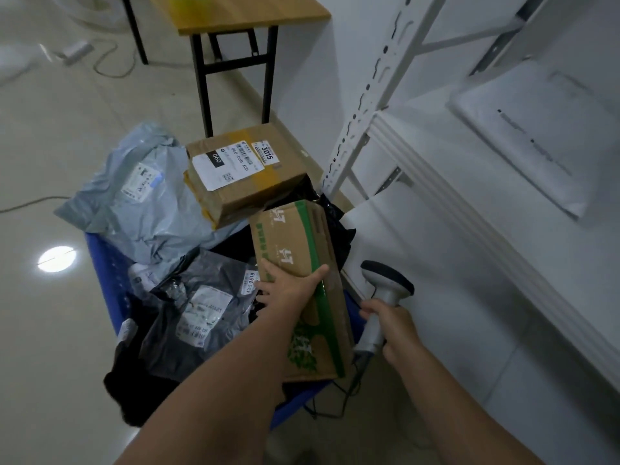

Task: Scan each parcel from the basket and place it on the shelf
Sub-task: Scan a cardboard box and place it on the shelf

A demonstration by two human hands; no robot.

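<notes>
A blue basket (100,263) on the floor is heaped with parcels. My left hand (288,285) grips the left edge of a long cardboard box with green print (302,246) that lies at the basket's right side, thumb on top. My right hand (392,325) holds a white and black barcode scanner (385,290) by its handle, just right of that box, head pointing up. A taped brown box with labels (241,172), a grey poly bag (141,196) and a dark poly bag with labels (198,303) also lie in the basket. The white metal shelf (469,213) stands at the right.
A white flat parcel (536,135) lies on the shelf. A wooden table with black legs (235,15) stands behind the basket. Cables and a power strip (77,52) lie on the tiled floor at the far left. The scanner's cable (339,404) trails by the basket.
</notes>
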